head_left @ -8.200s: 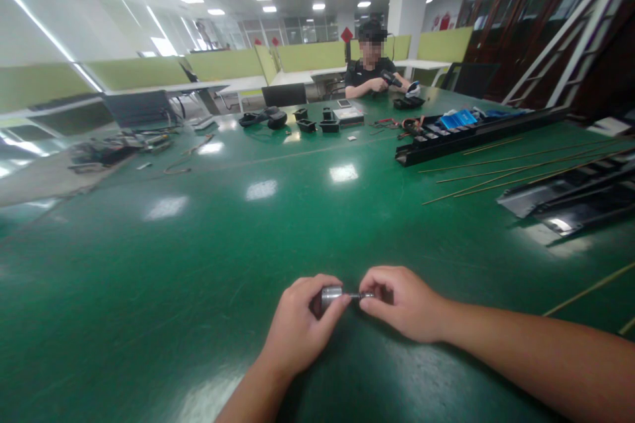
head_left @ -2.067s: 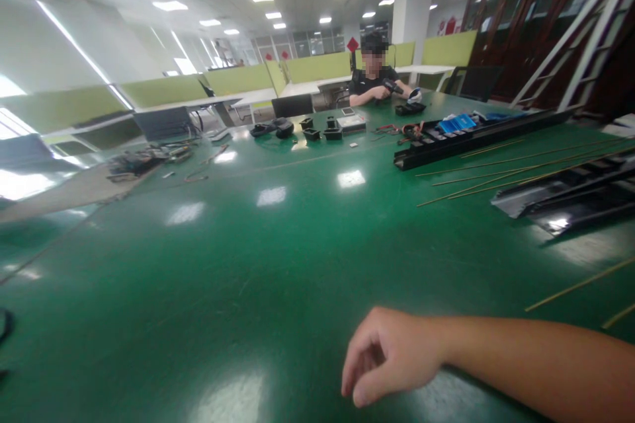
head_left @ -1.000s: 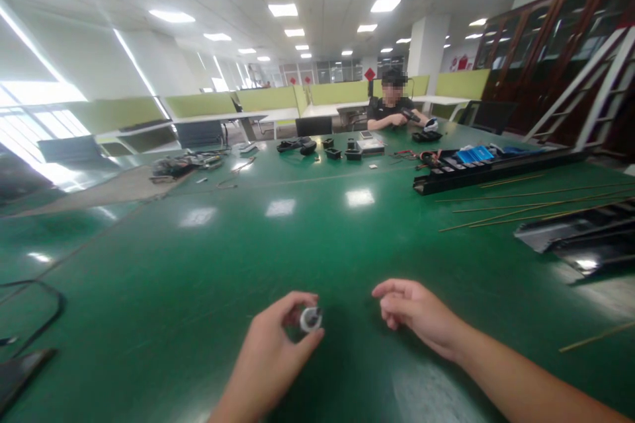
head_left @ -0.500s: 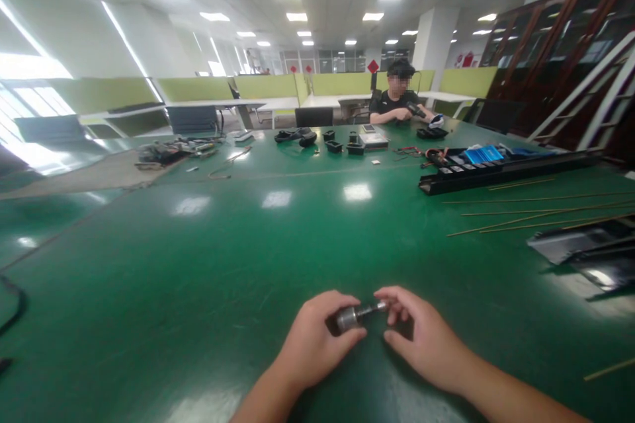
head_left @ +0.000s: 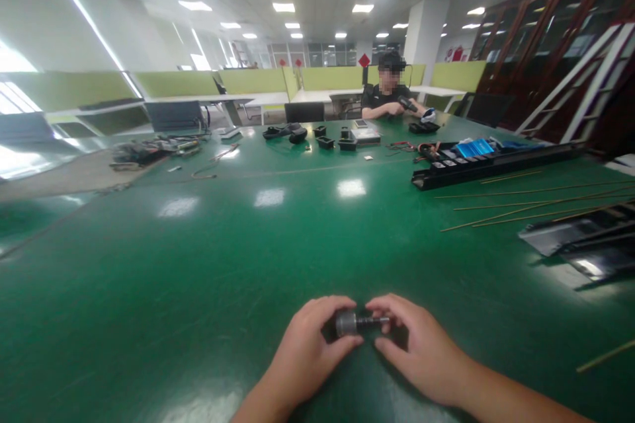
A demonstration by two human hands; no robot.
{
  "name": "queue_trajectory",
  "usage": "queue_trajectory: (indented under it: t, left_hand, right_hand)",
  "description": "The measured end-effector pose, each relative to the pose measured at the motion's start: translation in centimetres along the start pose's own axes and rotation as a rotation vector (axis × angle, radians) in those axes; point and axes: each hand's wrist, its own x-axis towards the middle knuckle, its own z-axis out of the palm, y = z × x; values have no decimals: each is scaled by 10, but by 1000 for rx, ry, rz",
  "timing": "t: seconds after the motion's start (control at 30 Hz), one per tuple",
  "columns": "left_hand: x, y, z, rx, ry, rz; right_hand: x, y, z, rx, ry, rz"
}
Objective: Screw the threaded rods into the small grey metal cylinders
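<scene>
A grey metal cylinder with a thin dark shaft lies sideways low in the head view, its shaft pointing right. Curled around the cylinder's thick end is my left hand, holding it between thumb and fingers. My right hand is at the shaft's tip, fingers bent beside it and thumb apart below. Whether the right fingertips touch the shaft cannot be made out. Both hands are just above the green table.
Black trays and a grey box are at the far side. Across the table sits a person holding a dark tool. To the right are a long black channel, thin rods and black metal parts.
The shaft has gone from tilted upward to nearly level. My right hand has shifted slightly left, closer to the left hand. The whole view has turned a little to the right.
</scene>
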Motion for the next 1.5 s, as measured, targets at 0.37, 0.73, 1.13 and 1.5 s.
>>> queue_trajectory:
  t: [0.37,0.73,1.13,1.5]
  left_hand:
    - [-1,8,4,-7,-38,111]
    - [-1,6,4,10,-29,119]
    - [-2,9,3,1,-16,143]
    - [-3,6,4,2,-7,162]
  right_hand:
    - [0,-6,-5,-14,-59,-36]
    - [1,-7,-8,50,-60,-43]
    - [0,-5,-7,46,-56,-49]
    - [0,-6,-8,31,-58,-58]
